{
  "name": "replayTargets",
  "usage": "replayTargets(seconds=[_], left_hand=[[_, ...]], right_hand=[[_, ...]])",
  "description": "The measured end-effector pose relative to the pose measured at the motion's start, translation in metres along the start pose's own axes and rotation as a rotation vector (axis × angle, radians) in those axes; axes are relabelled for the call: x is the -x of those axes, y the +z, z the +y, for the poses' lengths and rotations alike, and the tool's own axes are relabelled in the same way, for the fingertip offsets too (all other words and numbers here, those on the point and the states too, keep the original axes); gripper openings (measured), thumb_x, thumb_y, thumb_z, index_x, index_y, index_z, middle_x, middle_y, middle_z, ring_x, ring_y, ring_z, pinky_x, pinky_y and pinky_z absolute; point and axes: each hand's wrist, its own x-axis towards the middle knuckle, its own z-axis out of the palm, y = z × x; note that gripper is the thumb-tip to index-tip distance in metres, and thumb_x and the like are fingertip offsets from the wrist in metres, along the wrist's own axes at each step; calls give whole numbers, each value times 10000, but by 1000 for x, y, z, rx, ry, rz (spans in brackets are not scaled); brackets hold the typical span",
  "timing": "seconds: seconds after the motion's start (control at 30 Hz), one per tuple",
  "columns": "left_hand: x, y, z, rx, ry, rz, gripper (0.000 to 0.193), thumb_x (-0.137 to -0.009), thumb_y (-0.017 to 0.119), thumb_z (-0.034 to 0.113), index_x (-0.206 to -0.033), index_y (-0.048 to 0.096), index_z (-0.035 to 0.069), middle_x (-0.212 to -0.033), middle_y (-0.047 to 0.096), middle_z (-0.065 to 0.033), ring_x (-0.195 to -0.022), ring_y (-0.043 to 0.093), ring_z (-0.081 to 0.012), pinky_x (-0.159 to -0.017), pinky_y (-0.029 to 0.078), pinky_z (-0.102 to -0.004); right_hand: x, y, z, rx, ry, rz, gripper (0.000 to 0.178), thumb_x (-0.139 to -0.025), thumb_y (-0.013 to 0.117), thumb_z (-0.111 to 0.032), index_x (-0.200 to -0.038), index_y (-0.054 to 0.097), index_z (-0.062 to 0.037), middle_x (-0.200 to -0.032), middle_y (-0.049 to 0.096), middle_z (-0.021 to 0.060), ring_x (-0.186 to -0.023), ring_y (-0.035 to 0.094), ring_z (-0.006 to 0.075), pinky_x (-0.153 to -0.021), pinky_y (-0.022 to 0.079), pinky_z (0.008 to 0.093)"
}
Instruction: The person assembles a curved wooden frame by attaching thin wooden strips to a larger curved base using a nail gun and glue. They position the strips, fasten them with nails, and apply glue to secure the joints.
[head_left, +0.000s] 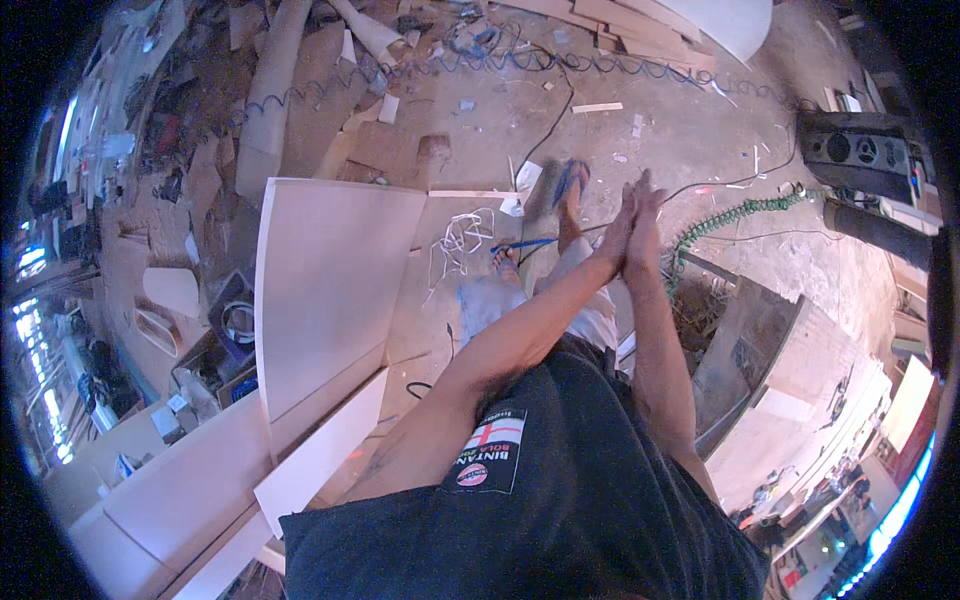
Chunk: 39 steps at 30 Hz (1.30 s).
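In the head view, the person's left hand (pixel 616 240) and right hand (pixel 645 236) meet palm to palm, to the right of the large, pale, flat wooden panel (pixel 340 290) that serves as landmark. The fingers look straight and pressed together, directed away from the wearer's body; nothing shows between them, though the inner palm faces are hidden. For this contact, it would be best to keep both palms flat and evenly matched, wrists loose, and elbows clear of the panel. The feet should also avoid the thin black cable (pixel 700 183), which crosses the grey concrete floor (pixel 600 140) on the side of the hands away from the panel. The nearest sizeable thing, the green coiled plastic hose (pixel 735 214), lies just beside the right hand, farther from the panel than either hand. Its long axis runs slantwise: one end points away from the panel, toward the dark box with round fittings (pixel 865 150); the other comes back in the panel's direction, then bends toward the wearer.
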Motion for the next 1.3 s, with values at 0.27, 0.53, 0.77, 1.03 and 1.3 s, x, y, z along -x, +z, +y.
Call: replayTargets(seconds=[0.27,0.53,0.77,1.03,1.3], left_hand=[[-79,-102,25,-161,-291,-307,846,-1048,306,679,-1628,287,64,-1621,426,-80,-1468,411,-231,-1226,258,-400],[-20,-321,-60,-992,-423,761,772,-910,750,353,-1506,434,-23,-1443,560,-228,-1371,500,-388,-1185,359,-453],[-36,-372,-100,-1083,-453,1051,827,-944,739,398,-1556,368,-18,-1576,416,-241,-1487,357,-394,-1245,248,-508],[-60,-408,-95,-949,-350,1141,770,-987,696,396,-1559,378,-9,-1593,405,-216,-1508,340,-375,-1243,243,-534],[-93,-410,-68,-998,-499,1163,697,-1008,660,388,-1534,426,-5,-1566,446,-209,-1481,379,-368,-1230,263,-559]], right_hand=[[-236,-64,93,1060,196,-153,551,-1048,484,-476,-1354,570,-26,-1402,544,259,-1359,503,378,-1131,381,444],[-335,-32,264,1329,544,-269,364,-959,640,-408,-1028,784,-81,-1121,742,228,-1108,698,379,-960,530,476],[-487,5,426,1225,-22,21,380,-967,627,-378,-1237,734,-133,-1196,721,221,-1129,694,382,-989,532,487],[-752,-55,440,1675,113,-49,355,-915,709,-363,-1187,742,-137,-1132,746,168,-1098,704,371,-910,556,508],[-866,-36,417,1594,-113,69,512,-881,742,-405,-1301,694,-115,-1207,735,192,-1146,689,396,-974,541,483]])
